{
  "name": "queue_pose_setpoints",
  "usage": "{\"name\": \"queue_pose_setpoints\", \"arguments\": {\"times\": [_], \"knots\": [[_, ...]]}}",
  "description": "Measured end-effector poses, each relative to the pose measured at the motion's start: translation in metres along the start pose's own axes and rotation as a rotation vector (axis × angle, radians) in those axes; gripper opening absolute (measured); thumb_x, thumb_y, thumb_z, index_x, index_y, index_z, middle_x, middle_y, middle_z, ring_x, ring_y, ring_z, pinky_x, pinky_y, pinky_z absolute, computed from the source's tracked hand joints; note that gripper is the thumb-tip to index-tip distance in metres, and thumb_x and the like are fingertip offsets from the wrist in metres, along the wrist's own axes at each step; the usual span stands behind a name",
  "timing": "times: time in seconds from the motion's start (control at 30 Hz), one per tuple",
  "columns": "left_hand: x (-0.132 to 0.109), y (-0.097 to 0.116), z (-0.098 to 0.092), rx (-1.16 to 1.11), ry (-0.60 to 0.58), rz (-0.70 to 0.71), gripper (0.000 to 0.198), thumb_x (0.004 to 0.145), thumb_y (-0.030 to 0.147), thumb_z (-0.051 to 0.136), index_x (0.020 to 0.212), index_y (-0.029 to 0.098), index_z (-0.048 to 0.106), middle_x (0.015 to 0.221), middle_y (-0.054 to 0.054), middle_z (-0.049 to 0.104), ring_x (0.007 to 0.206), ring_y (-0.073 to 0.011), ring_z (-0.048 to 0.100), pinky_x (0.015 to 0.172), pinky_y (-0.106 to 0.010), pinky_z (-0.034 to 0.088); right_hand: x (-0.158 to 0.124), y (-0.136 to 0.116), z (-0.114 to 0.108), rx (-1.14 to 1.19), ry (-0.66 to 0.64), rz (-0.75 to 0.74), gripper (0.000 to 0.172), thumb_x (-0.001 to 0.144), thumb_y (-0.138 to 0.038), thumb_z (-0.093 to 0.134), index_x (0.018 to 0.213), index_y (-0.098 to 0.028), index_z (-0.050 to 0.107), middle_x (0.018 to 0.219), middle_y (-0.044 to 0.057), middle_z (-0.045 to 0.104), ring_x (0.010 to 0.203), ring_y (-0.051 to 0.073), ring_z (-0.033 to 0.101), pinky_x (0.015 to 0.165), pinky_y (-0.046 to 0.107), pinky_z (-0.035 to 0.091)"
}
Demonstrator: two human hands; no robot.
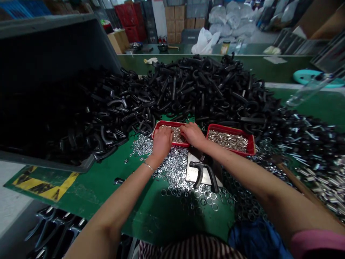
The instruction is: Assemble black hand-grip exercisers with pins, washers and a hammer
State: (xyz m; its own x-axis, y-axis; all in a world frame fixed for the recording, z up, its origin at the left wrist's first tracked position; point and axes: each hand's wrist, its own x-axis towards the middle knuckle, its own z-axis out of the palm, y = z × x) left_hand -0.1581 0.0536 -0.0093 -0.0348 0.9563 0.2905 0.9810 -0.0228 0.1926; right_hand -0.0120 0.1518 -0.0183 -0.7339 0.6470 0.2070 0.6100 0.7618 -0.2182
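Both hands are at a red tray [184, 145] filled with tiny shiny metal parts. My left hand [162, 141] is over its front left side, fingers curled down and pressed together at the parts. From the right, my right hand [194, 134] dips its bent fingertips among the same parts; whatever either hand pinches is hidden. Just right of it stands a second red tray [252, 145] of small metal pins [229, 140]. Below the hands a black curved handle-like part [199, 174] lies on a metal plate [192, 167], with loose metal rings [175, 169] spread around.
A big heap of black curved parts [205, 82] covers the back of the green table [145, 216]. On the left a grey bin [91, 162] lies tipped, spilling more. A wooden-handled hammer [299, 183] and metal sleeves [329, 180] are at right. More parts sit below the front left edge.
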Motion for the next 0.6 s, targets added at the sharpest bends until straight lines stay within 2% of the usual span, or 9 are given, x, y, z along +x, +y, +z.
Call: {"name": "queue_pose_setpoints", "arguments": {"times": [0.07,0.13,0.23,0.33,0.43,0.5,0.6], "knots": [[-0.023,0.024,-0.002,-0.151,-0.039,0.104,0.027,0.103,0.028,0.038,0.103,0.018,0.063,0.101,-0.008,0.066,0.099,-0.0242,0.057,0.094,-0.039,0.038,-0.002,0.001,-0.003,0.055,0.025,0.017,0.019,0.098,-0.019,0.047,0.099,-0.014,0.065,0.1,0.012,0.07,0.095,0.024,0.056,0.084,0.035,0.036],[-0.044,0.05,-0.001,-0.26,-0.136,0.239,0.026,0.103,0.03,0.04,0.1,0.019,0.064,0.1,-0.005,0.066,0.098,-0.0224,0.056,0.093,-0.038,0.038,-0.013,0.002,-0.01,0.16,0.065,0.039,0.017,0.098,-0.023,0.048,0.1,-0.015,0.064,0.099,0.009,0.07,0.091,0.02,0.06,0.082,0.031,0.039],[-0.064,0.078,0.008,-0.276,-0.204,0.326,0.025,0.102,0.03,0.042,0.1,0.02,0.065,0.106,-0.005,0.065,0.103,-0.0237,0.054,0.094,-0.04,0.037,-0.058,0.005,-0.022,0.452,0.184,0.15,0.016,0.096,-0.031,0.054,0.095,-0.018,0.063,0.093,0.005,0.071,0.084,0.019,0.063,0.077,0.03,0.044],[-0.068,0.087,0.016,-0.23,-0.219,0.348,0.028,0.103,0.029,0.039,0.102,0.02,0.065,0.108,-0.007,0.065,0.106,-0.0256,0.052,0.096,-0.043,0.036,-0.122,0.008,-0.029,0.522,0.219,0.219,0.014,0.093,-0.033,0.059,0.087,-0.021,0.064,0.086,0.004,0.07,0.083,0.021,0.064,0.079,0.034,0.047],[-0.068,0.087,0.02,-0.178,-0.237,0.387,0.031,0.103,0.031,0.036,0.102,0.019,0.065,0.1,-0.008,0.064,0.102,-0.0261,0.053,0.095,-0.044,0.036,-0.173,0.008,-0.026,0.464,0.192,0.174,0.012,0.095,-0.03,0.058,0.087,-0.022,0.063,0.089,0.005,0.069,0.089,0.023,0.063,0.085,0.04,0.048],[-0.069,0.088,0.021,-0.135,-0.233,0.416,0.031,0.103,0.029,0.036,0.101,0.018,0.065,0.098,-0.009,0.064,0.1,-0.0263,0.053,0.094,-0.044,0.036,-0.19,0.005,-0.02,0.443,0.184,0.134,0.012,0.096,-0.029,0.056,0.09,-0.023,0.063,0.092,0.006,0.068,0.091,0.024,0.062,0.087,0.042,0.049],[-0.071,0.091,0.02,-0.045,-0.226,0.5,0.028,0.101,0.021,0.037,0.101,0.016,0.064,0.098,-0.011,0.064,0.099,-0.027,0.053,0.093,-0.045,0.036,-0.196,0.001,-0.013,0.401,0.17,0.093,0.013,0.098,-0.03,0.054,0.091,-0.023,0.063,0.091,0.008,0.068,0.092,0.026,0.061,0.087,0.044,0.049]]}}
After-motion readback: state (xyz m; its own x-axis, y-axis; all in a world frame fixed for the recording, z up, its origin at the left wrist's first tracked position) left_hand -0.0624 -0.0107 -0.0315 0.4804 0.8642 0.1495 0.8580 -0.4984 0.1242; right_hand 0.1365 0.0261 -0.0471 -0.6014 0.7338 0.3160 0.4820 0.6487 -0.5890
